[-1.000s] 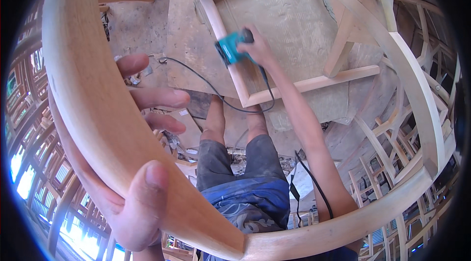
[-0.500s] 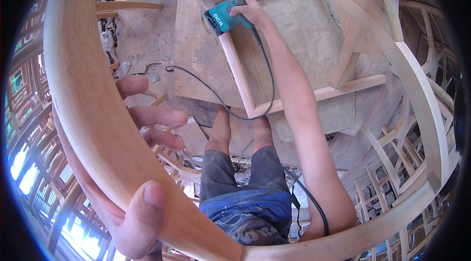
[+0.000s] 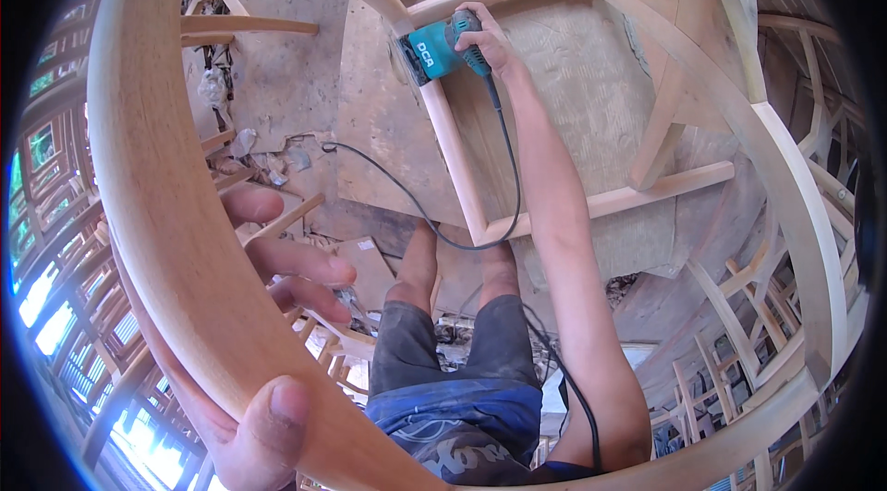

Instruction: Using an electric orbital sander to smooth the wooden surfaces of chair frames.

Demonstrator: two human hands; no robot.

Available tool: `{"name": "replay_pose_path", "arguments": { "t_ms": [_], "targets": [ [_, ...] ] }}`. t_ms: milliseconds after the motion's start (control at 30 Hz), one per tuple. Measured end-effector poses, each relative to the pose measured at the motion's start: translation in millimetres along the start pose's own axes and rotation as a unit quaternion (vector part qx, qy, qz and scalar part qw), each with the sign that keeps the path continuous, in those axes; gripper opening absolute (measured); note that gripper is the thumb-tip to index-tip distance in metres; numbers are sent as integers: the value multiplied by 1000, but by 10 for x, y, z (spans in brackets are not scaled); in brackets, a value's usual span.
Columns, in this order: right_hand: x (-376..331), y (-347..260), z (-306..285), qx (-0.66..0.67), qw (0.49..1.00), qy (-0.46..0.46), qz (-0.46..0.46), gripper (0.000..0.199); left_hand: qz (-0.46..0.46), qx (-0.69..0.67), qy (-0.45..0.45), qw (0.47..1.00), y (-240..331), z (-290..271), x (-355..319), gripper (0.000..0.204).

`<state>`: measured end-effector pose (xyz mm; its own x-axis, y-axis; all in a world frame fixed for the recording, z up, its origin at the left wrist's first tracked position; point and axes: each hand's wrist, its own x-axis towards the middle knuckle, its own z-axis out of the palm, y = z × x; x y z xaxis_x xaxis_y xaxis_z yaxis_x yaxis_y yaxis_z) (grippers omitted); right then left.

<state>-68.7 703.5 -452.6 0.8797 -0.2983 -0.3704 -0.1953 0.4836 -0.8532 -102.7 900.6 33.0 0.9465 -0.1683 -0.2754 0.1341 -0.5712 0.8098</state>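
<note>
The sander [image 3: 431, 52] rests on the frame's [image 3: 637, 196] left rail [image 3: 455, 161]; a sheet [image 3: 550, 103] lies right of it.

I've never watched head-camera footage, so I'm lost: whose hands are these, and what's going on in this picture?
There is no robot here, only a person's two bare hands. A wide fisheye camera on their head looks down, so straight edges bend near the rim and their own body shows below. The left hand cradles a curved wooden piece very near the lens. The right hand holds a teal power tool, apparently a sander, against a wooden frame. Brown sheeting lies beneath that frame, and a dark cord runs from the tool.
</note>
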Motion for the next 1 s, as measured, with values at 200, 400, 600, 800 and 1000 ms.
{"name": "replay_pose_path", "arguments": {
  "t_ms": [200,400,600,800,1000],
  "targets": [
    [-204,216,-179,32,999,-5,31,61,-39,-12,5,999,62,51,6,116],
    [-169,234,-238,49,995,11,87,63,-58,-24,-1,998,94,77,4,114],
    [75,201,-172,20,999,-8,50,65,-58,-42,-11,997,98,38,39,112],
    [-838,470,-329,64,986,17,153,68,-42,-107,-9,993,63,79,14,111],
    [-521,290,-208,43,994,31,100,64,-48,-101,-24,993,51,79,9,109]
  ]
}}
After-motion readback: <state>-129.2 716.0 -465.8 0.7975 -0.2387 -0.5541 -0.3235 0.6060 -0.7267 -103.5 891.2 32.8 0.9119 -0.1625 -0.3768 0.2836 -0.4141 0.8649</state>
